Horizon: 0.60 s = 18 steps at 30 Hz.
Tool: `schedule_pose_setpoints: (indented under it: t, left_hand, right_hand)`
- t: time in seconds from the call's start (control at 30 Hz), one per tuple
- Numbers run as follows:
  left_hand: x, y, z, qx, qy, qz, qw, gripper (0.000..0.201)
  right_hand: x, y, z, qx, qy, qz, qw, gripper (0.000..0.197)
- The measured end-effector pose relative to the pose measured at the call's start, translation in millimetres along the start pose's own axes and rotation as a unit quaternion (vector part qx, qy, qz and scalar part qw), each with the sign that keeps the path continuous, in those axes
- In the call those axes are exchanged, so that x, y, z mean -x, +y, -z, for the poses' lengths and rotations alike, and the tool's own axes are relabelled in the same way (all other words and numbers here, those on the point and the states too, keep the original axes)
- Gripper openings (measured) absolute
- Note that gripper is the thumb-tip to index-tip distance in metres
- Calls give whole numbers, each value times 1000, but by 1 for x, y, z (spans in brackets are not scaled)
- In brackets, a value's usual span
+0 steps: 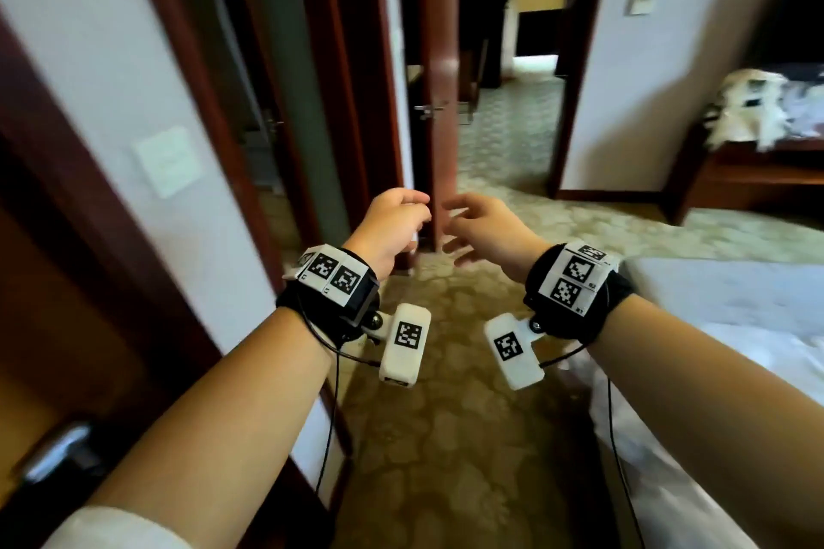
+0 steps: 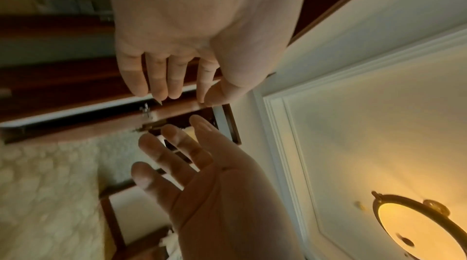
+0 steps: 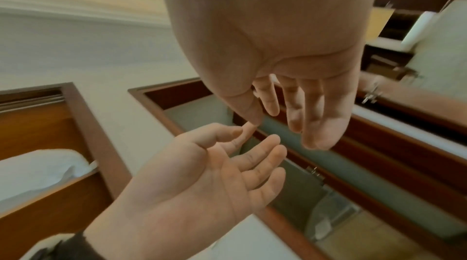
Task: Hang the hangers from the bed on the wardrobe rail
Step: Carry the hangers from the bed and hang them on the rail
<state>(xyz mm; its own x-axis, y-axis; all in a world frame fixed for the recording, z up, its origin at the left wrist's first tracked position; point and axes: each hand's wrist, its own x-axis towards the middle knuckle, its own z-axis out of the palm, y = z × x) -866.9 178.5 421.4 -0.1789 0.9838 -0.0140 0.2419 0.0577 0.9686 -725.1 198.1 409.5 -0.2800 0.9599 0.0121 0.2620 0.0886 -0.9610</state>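
Note:
No hanger shows in any view. My left hand (image 1: 397, 218) and right hand (image 1: 481, 227) are raised side by side in front of me, a small gap between them, both empty. The left wrist view shows the left hand (image 2: 177, 44) with its fingers hanging relaxed and the thumb near the index finger. In the right wrist view the right hand (image 3: 290, 54) has loose, nearly straight fingers, with the left palm (image 3: 202, 174) below it. The white-sheeted bed (image 1: 722, 325) lies at my lower right. A dark wooden wardrobe door (image 1: 67, 281) stands at my left; I cannot see a rail.
An open wooden door (image 1: 439, 103) and a doorway to another room lie straight ahead across patterned carpet (image 1: 446, 437). A low wooden bench with crumpled fabric (image 1: 758, 116) stands at the far right. A metal handle (image 1: 58, 455) sticks out at lower left.

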Motion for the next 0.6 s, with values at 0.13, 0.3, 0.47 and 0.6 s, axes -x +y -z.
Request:
schedule_pose_setpoints:
  t: [0.13,0.3,0.47,0.6]
  left_hand:
    - [2,13,-124,-2,-78,3,997,23]
    - [21,41,-267,-5,-165,-13,986,17]
    - [55,73,-396,-21,-267,-35,963,18]
    - [85,90,-483,-37,-338,-53,939,20]
  right_hand:
    - [35,48,113,-1,65,-47,997,33]
    - [94,96,238,-14,151,-88,985,32]
    - [171,129,349,-32,249,-120,960,32]
    - [230,155,414,-47,323,-145,934,34]
